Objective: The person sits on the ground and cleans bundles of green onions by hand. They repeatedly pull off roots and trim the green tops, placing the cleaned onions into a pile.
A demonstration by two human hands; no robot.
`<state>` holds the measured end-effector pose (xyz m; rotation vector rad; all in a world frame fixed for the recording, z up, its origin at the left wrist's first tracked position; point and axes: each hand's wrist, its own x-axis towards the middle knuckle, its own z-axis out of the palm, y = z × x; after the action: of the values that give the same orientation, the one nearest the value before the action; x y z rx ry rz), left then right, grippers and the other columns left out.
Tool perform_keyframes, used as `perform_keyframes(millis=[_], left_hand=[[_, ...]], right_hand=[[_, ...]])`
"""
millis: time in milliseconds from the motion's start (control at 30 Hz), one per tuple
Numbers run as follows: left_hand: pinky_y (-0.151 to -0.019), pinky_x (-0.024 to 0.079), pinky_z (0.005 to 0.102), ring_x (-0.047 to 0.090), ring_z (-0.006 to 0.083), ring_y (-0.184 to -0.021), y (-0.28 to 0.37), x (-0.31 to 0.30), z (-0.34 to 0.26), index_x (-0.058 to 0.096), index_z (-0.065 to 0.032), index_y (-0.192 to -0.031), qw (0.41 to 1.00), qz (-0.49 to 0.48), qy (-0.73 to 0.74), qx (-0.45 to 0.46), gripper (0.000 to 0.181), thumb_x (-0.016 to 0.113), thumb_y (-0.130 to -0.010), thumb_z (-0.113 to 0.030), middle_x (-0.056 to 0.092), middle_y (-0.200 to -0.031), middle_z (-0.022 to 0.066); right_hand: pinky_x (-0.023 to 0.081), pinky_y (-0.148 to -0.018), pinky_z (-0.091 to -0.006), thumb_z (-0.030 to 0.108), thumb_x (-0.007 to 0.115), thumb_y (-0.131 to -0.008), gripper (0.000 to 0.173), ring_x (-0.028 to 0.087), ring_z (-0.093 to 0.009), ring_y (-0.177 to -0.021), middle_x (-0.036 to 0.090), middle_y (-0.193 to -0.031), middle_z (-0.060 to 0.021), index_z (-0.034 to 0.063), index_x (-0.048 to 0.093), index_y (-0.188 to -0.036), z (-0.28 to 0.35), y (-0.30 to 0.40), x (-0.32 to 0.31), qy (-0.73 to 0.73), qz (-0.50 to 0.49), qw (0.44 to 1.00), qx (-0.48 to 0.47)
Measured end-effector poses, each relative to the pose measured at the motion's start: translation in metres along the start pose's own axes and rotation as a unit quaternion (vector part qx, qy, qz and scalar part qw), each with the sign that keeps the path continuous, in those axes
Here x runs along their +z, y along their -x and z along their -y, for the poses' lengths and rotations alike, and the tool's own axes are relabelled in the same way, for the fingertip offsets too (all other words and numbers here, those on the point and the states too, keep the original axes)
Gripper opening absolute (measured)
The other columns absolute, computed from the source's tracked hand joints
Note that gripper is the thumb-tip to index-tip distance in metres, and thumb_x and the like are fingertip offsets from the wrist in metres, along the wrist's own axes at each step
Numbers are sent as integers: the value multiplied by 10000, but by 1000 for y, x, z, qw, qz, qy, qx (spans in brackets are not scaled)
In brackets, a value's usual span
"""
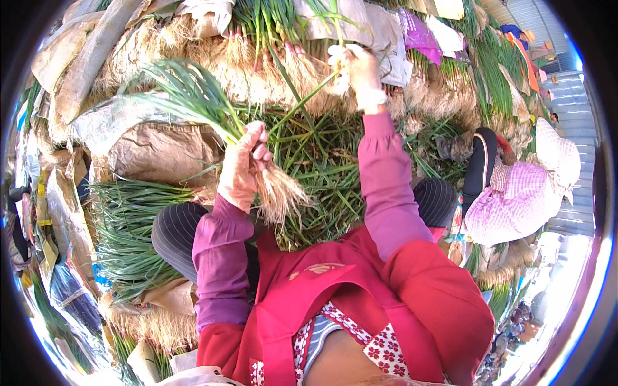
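My left hand, in a pale glove, is closed around a bunch of green onions; the leaves fan up to the left and the pale stringy roots hang below the fist. Raised at the upper right, my right hand pinches a long green stalk that slants down towards the left hand. Beneath both hands, between my knees, lies a heap of loose green leaves and stalks. Whether the slanting stalk touches the held bunch is hard to tell.
Rooted onion bundles line the far side. A brown sack and more green onions lie to the left. A co-worker in a pink checked top and pale hat sits at the right. Another person is at the far upper right.
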<state>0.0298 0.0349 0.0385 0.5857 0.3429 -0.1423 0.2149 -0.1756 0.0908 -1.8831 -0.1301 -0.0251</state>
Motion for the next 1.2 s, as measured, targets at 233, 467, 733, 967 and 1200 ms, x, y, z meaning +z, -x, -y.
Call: perform_keyframes(millis=[233, 467, 733, 967, 1200], left_hand=[[-431, 327, 173, 459, 43, -477, 6, 2, 31, 632, -84, -919, 974, -21, -213, -67, 127, 669, -877, -198, 581, -672, -31], [-626, 487, 190, 594, 98, -644, 4, -28, 32, 593, 17, -1075, 993, 51, -78, -75, 242, 668, -858, -57, 654, -829, 64], [-405, 348, 182, 477, 76, -430, 12, -11, 23, 619, -95, -874, 992, -16, -90, -82, 100, 684, -858, -170, 583, -612, -20], [-540, 470, 242, 536, 108, -555, 37, 5, -30, 595, -80, -971, 991, -67, -18, 114, 194, 675, -880, -232, 589, -700, 4], [-466, 389, 217, 461, 89, -515, 19, -8, -17, 551, -108, -941, 996, -11, 85, 25, 166, 686, -875, -180, 477, -637, -35]], right_hand=[[485, -581, -333, 304, 652, -867, 180, 616, -222, -598, 648, -680, -44, 126, 676, -846, -40, 131, 62, 184, 102, 952, -223], [537, -640, -249, 180, 565, -926, 131, 663, -118, -790, 701, -906, -97, 88, 659, -918, -93, 77, 11, 153, -38, 986, 58], [519, -717, -306, 398, 540, -948, 371, 612, -137, -777, 643, -893, -42, 72, 593, -1115, -89, 153, 38, -73, 499, 851, 146], [489, -678, -282, 303, 539, -949, 301, 554, -109, -647, 674, -906, -35, 49, 628, -1085, -62, 112, -79, -184, 238, 951, 71], [518, -767, -353, 328, 475, -950, 334, 666, -198, -851, 683, -989, -123, 90, 655, -1100, 33, 51, 51, 184, 115, 974, -63]])
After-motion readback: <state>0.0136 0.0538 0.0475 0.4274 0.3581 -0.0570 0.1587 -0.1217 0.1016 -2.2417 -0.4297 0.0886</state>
